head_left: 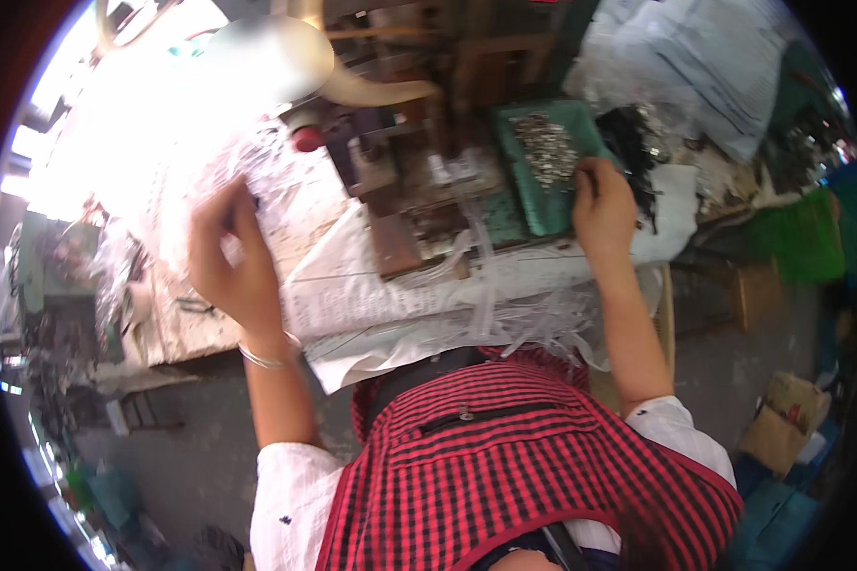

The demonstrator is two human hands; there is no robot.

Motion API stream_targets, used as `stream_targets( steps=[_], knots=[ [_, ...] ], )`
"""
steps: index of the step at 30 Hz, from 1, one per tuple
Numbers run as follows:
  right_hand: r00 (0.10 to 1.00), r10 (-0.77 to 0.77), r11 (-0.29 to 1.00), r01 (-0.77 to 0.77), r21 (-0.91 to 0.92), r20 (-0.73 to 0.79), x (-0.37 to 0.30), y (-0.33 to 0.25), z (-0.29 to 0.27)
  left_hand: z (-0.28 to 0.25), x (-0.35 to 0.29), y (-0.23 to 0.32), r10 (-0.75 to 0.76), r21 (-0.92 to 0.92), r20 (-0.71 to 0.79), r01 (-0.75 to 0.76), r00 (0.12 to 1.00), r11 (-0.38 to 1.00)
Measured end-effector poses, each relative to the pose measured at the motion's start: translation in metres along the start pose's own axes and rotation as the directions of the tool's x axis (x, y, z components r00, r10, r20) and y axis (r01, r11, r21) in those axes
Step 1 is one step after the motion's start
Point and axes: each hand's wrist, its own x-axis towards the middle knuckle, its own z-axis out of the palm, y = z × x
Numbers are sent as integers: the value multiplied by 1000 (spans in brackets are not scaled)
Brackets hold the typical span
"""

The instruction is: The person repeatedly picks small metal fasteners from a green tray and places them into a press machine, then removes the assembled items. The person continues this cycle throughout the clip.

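My left hand [227, 249] is above the left part of the bench, beside a heap of clear plastic pieces [271, 157]. Its fingertips are pinched together, and a small dark bit shows at them, too blurred to name. At the right rim of a green tray [543, 217] is my right hand [606, 211], its fingers curled and closed. Whatever they may hold is hidden. Small shiny metal parts [545, 150] are piled inside the tray. Between my hands stands a bench machine [390, 186], with small clear or silvery pieces [455, 169] on its work area.
A red knob [307, 140] juts from the machine, near a bright lamp [271, 59]. Clear strips [533, 322] hang over the front edge onto white sheeting [352, 285]. Plastic bags [700, 67] lie at the back right; a green bag [800, 238] and cardboard box [783, 423] are at right.
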Motion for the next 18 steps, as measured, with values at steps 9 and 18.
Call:
stream_targets(
  steps=[9, 18],
  knots=[
    [979, 37, 997, -50, 59, 200, -8, -17, -7, 132, 28, -213, -8, 285, 668, -246, 744, 926],
    [929, 339, 910, -364, 198, 150, -17, -20, -18, 62, -25, -146, 176, 88, 586, -278, 791, 957]
  ],
)
